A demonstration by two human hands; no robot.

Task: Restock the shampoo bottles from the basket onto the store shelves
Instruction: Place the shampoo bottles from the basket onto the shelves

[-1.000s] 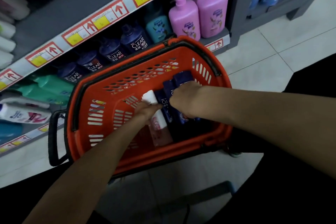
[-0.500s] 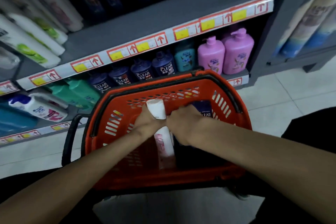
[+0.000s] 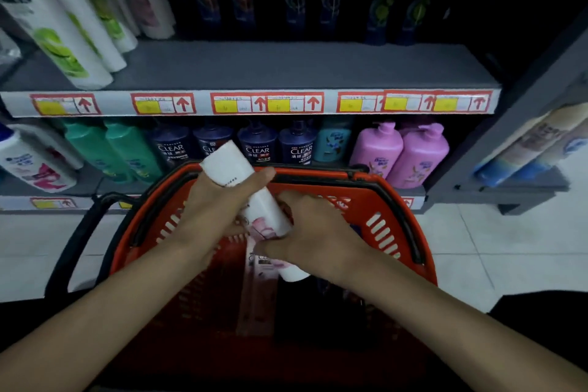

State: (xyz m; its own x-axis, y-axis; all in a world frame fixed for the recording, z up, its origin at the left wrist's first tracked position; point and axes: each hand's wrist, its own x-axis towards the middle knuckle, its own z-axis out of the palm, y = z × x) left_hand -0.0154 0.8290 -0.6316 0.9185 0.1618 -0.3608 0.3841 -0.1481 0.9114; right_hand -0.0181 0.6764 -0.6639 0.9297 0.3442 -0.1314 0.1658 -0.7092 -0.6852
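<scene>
the grey shelf [image 3: 286, 67] spans 12 o'clock, with bare room along its front edge. the orange basket [image 3: 359, 210] sits below it. a white shampoo bottle [image 3: 229, 165] tilts over the basket's far rim toward 11 o'clock. my left hand [image 3: 219, 207] grips its middle and my right hand [image 3: 321, 239] clasps its lower end.

Basket [image 3: 397, 223] on floor [image 3: 509, 248] before lower shelf [image 3: 413, 192]. Both hands over basket: left hand [image 3: 219, 207] grips tilted bottle [image 3: 229, 165], top end past far rim; right hand [image 3: 315, 232] just right, gripping second bottle [image 3: 296, 275] lower in basket. CLEAR bottles [image 3: 299, 146] on lower shelf behind basket, pump bottles [image 3: 413, 153] right of them. Upper shelf [image 3: 286, 64] above.
</scene>
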